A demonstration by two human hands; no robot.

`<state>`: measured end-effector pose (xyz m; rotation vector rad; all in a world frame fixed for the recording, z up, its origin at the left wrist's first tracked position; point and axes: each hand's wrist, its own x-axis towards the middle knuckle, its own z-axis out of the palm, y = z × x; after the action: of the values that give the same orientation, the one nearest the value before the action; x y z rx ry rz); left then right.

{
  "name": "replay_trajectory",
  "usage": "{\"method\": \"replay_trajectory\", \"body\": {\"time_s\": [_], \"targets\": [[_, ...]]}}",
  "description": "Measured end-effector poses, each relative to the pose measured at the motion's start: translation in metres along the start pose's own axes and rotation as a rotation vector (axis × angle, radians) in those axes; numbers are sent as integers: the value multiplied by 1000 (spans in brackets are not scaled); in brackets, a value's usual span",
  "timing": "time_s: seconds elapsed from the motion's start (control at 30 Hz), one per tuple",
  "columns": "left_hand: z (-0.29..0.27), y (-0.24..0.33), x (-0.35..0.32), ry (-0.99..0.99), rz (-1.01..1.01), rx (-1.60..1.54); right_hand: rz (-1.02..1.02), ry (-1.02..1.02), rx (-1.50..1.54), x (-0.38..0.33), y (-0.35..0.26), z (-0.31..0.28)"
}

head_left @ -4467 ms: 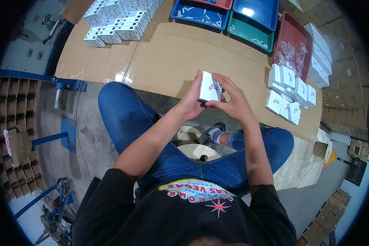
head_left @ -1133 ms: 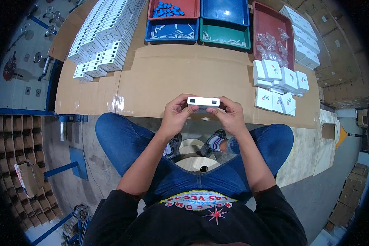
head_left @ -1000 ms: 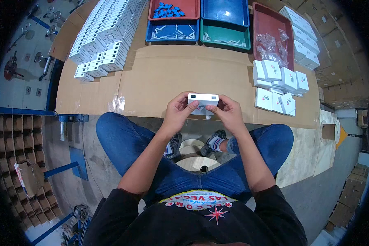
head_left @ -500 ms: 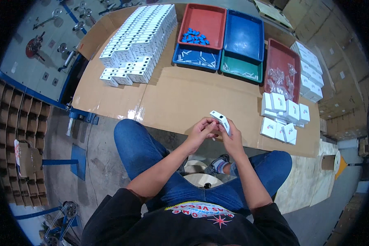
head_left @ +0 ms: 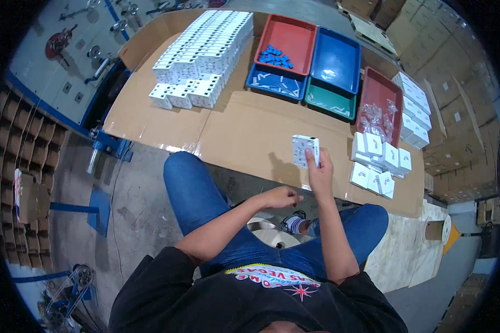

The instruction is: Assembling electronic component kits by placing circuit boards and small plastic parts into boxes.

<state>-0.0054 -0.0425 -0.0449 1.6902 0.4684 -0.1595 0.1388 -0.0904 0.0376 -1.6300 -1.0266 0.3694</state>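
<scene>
Right hand pinches small white box upright over cardboard-covered table; left hand loosely curled, empty, near lap. Judgement: keep box level, grip firm, clear of loose boxes beside

The right hand grips a small white rectangular box above the cardboard-covered table; the left hand hangs empty.
</scene>
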Motion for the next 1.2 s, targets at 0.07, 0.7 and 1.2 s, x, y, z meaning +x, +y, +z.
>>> {"method": "replay_trajectory", "body": {"time_s": [0.07,0.7,1.2], "targets": [[4,1,-8,-18,63,96,111,30,95,-2,14,-2],[24,3,-31,-216,-198,519,41,-326,256,132,-66,180],[37,-55,26,-143,-79,471,-273,-128,-176,228,-60,365]]}}
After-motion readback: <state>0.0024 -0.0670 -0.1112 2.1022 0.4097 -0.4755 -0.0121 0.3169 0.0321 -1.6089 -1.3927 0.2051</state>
